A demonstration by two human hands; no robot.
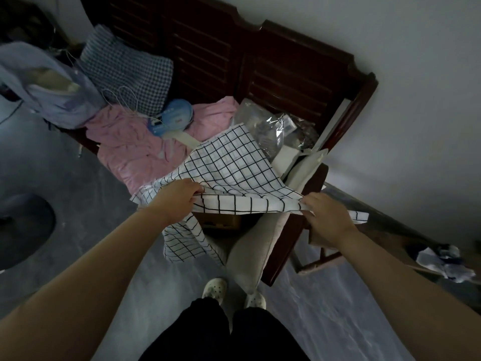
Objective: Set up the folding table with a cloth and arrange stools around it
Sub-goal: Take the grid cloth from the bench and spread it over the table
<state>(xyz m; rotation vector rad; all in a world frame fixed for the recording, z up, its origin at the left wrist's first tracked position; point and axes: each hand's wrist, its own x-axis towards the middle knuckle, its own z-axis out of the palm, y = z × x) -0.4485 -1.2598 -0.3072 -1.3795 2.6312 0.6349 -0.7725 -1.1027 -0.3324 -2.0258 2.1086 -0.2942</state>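
cloth [229, 165], the white one with the black grid, is stretched between both hands over the near edge of a dark wooden bench [286, 63] that's pushed against the far wall. left hand [177, 198] is closed on the near hem toward the left, fingers curled over the fabric, and right hand [326, 217] is pinching the hem on the right, with a small striped corner poking out past it. the far part of the cloth lies flat on the bench stuff and a loose flap hangs down off the near edge between the hands. room to move: grey floor [338, 321] is open on the near side around the feet in pale clogs [214, 287], pretty tight on the right where the bench arm sits. on the left edge a dark round thing [23, 230] on the floor is cut off, can't tell what it is. whole shot is dim so details are mushy. under the cloth there's a brownish box [221, 222], mostly hidden. clutter on the bench: a pink sheet [130, 144], a blue-checked pillow [130, 74], a pale blue garment [44, 82] on the far left, a small blue round case [171, 118] with a white cord, crinkly clear plastic bags [270, 126] on the right, and a beige cushion [257, 243] leaning off the near edge right where the cloth hangs. crumpled stuff [442, 261] on the floor at right, can't make it out.
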